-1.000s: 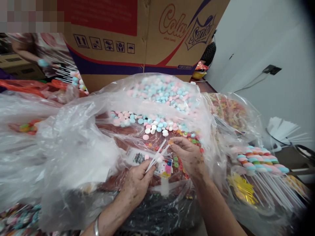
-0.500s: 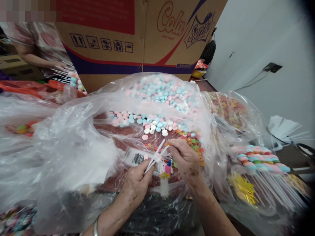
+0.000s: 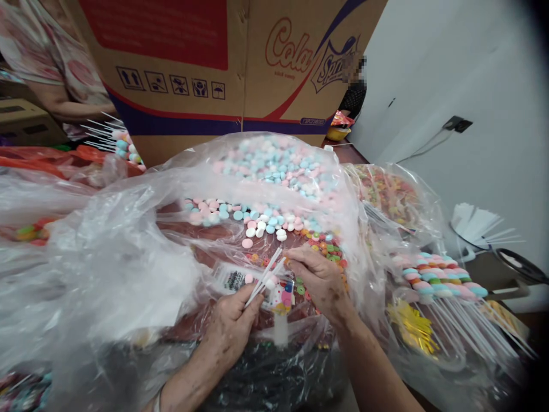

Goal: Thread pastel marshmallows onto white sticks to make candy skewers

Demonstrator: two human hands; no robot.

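Closed around a few thin white sticks, my left hand points them up and to the right. At the stick tips, my right hand pinches a small orange candy, mostly hidden by the fingers. Beneath the hands lies a printed card on clear plastic. Small ring candies in orange, green and red are scattered beside my right hand. Just beyond are pink, blue and white round candies, spilling from a large clear bag.
A big cardboard box stands behind the bag. To the right lie finished candy skewers, gold ties and a bundle of white sticks. Crumpled plastic spreads on the left. A person's arm shows at far left.
The view has shifted slightly, so the box and skewers sit further left. The sticks in my left hand are closer together, and my right fingers remain pinched by their tips.
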